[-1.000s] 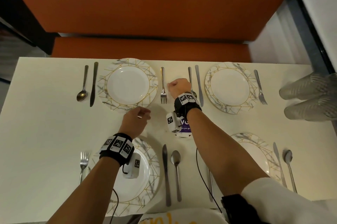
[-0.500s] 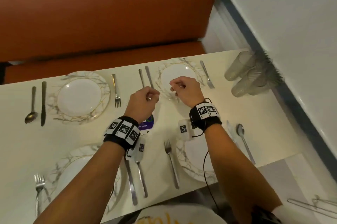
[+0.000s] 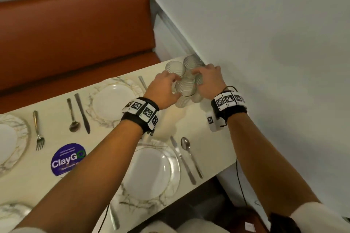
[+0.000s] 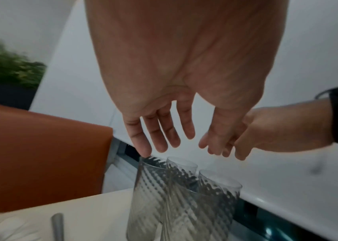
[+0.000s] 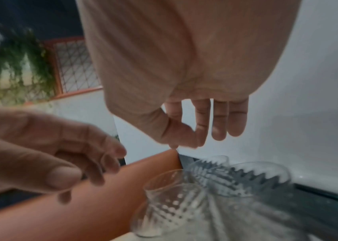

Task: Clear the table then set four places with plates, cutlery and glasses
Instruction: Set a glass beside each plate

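Note:
Several clear ribbed glasses (image 3: 186, 88) stand bunched in the table's far right corner, against the wall. My left hand (image 3: 175, 85) hovers over the nearest glass with fingers spread and slightly bent. In the left wrist view, the left hand (image 4: 164, 141) is just above the glass rims (image 4: 176, 164), with one fingertip at a rim. My right hand (image 3: 197, 73) reaches over the glasses from the right. Its fingers (image 5: 218, 130) hang straight above the glasses (image 5: 215, 184) and hold nothing. White gold-veined plates (image 3: 113, 102) (image 3: 147, 172) are laid with cutlery.
The white wall (image 3: 265, 43) runs close along the table's right edge, just behind the glasses. An orange bench (image 3: 75, 33) backs the far side. A knife (image 3: 182, 158) and spoon (image 3: 190, 155) lie beside the near plate. A purple sticker (image 3: 67, 158) marks the tabletop.
Both hands have left the middle of the table and travelled right to the cluster of glasses. Their fingers have uncurled. The head view has swung right toward the wall.

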Available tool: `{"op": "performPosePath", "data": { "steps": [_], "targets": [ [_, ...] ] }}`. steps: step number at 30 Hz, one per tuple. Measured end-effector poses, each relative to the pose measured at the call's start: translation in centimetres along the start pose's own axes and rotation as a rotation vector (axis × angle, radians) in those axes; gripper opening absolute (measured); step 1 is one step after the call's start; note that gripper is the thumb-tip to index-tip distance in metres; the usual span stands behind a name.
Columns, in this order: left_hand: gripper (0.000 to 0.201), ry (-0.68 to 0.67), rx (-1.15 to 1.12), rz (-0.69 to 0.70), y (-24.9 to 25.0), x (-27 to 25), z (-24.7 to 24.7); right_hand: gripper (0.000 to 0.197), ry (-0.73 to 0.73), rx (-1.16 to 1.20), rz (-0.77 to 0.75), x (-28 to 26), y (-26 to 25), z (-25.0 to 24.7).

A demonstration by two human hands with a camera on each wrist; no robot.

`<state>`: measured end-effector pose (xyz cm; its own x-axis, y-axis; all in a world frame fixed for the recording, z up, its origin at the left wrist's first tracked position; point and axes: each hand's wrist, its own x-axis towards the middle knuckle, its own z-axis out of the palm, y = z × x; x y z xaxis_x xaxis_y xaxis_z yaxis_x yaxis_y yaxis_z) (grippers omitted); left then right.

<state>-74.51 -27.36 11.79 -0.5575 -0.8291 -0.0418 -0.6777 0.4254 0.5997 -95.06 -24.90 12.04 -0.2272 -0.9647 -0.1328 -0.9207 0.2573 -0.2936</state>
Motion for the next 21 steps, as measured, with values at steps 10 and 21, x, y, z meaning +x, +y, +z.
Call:
{"op": "performPosePath", "data": {
  "steps": [10,21],
  "targets": [
    [0.104,-0.214,0.679,0.111,3.3,6.7,4.6,0.086,-0.202,-0.259,-0.074,2.7,3.0,-0.5],
    [0.085,-0.181,0.513,0.043,3.2,4.6,3.0,0.062,-0.213,-0.216,-0.005,1.7,2.4,-1.0]
  ]
}}
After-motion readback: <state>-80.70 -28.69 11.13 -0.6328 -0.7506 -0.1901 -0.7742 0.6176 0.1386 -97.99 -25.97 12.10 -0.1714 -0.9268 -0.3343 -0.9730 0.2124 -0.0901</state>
